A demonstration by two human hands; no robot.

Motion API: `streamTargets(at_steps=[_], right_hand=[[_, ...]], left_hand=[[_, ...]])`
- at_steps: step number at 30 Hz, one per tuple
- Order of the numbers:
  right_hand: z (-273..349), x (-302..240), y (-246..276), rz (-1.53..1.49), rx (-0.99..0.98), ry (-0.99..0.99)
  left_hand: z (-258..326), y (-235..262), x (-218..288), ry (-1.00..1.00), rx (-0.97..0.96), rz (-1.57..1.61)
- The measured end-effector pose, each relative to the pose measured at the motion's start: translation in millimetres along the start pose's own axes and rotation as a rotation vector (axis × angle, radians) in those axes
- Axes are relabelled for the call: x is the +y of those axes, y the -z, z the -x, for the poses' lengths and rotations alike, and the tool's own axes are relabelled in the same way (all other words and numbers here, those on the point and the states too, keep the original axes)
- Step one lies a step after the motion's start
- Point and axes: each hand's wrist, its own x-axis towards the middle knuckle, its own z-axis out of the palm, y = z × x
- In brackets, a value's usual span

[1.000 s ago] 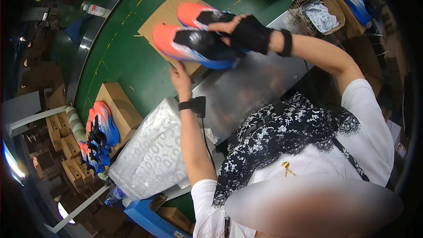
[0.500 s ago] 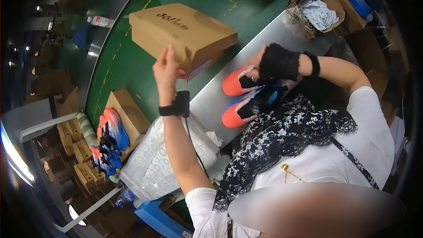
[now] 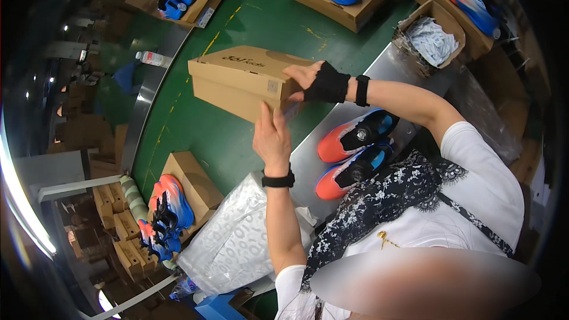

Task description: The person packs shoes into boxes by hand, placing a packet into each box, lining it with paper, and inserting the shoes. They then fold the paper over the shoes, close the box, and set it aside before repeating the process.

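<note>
A closed brown cardboard shoe box (image 3: 231, 86) rests on the green table, its lid on and one corner toward me. My right hand (image 3: 317, 82), in a black fingerless glove, grips the box's right end, with part of it over the lid. My left hand (image 3: 272, 142) has its fingers stretched out against the box's near corner. Closer to me, a pair of orange, blue and black shoes lies side by side on the metal strip: a far shoe (image 3: 355, 136) and a near shoe (image 3: 352, 172). Neither hand touches them.
At the right stands an open carton (image 3: 453, 21) of small white packets. Boxes with shoes on them, such as a far box (image 3: 349, 9) and a left box (image 3: 198, 181), surround the table. Patterned wrapping paper (image 3: 231, 237) in clear plastic lies near my left arm.
My right hand has left the shoes and taken hold of the shoe box. The box has turned, and my left hand is now at its near corner. The whole view has shifted.
</note>
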Motion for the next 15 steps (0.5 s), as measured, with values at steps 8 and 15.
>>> streamTargets(at_steps=[8, 15], right_hand=[[-17.4, 19.1, 48.6, -0.174, 0.680, -0.235], [43.4, 98.2, 54.0, -0.366, 0.365, -0.658]], left_hand=[[53.1, 2.6, -118.2, 0.858, -0.149, 0.609], [53.2, -18.4, -104.0, 0.491, -0.193, 0.164]])
